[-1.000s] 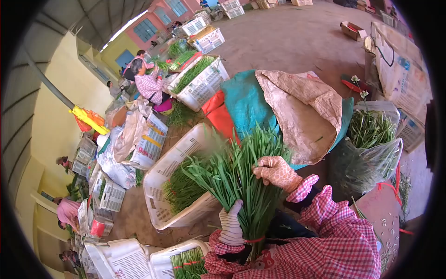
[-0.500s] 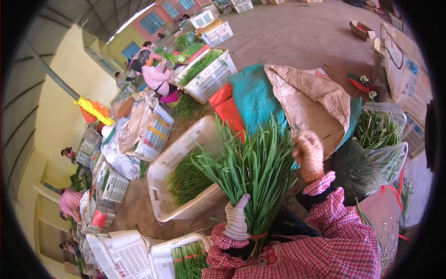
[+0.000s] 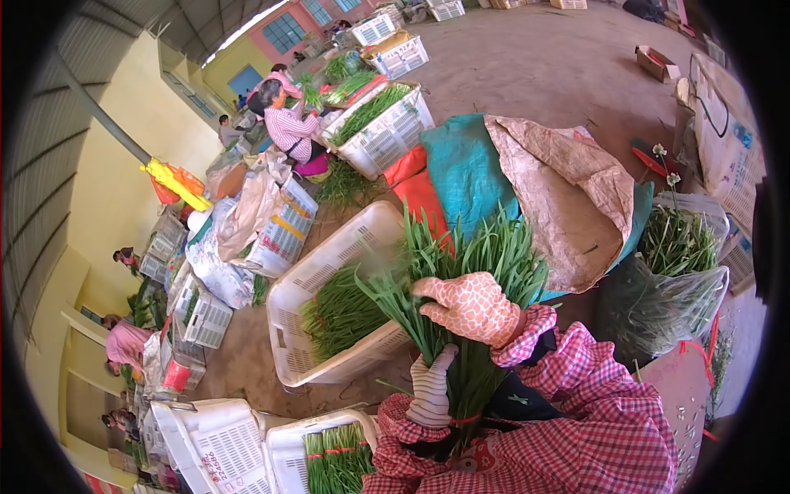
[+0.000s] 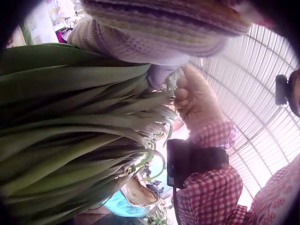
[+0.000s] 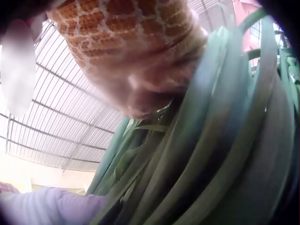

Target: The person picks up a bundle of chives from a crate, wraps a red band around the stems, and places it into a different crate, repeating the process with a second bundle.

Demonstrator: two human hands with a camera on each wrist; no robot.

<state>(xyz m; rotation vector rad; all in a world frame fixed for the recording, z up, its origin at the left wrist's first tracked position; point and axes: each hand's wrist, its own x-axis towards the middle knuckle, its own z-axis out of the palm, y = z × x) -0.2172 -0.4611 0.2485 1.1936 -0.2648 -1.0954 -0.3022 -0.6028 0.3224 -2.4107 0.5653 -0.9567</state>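
A thick bunch of long, flat green leaves, which look like garlic chives, stands upright at the person's lap. A red band circles its lower part. The left hand, in a striped knit glove, grips the bunch from the side just above that band. Across the leaves above it reaches the right hand, in an orange glove with a pale net pattern. Its curled fingers pinch in among the leaves in the right wrist view, with the fingertips partly hidden. Near the left thumb, the right knuckles show in the left wrist view.
A white crate of loose greens stands just left of the bunch. Below it, another crate holds red-banded bundles. Ahead lie teal and brown sacks. A plastic bag of greens stands right. Other people sit among crates behind.
The right hand first drew back to the right, away from the leaves, then came in left over the bunch, close above the left hand. The left hand kept its grip. The head view shifted slightly.
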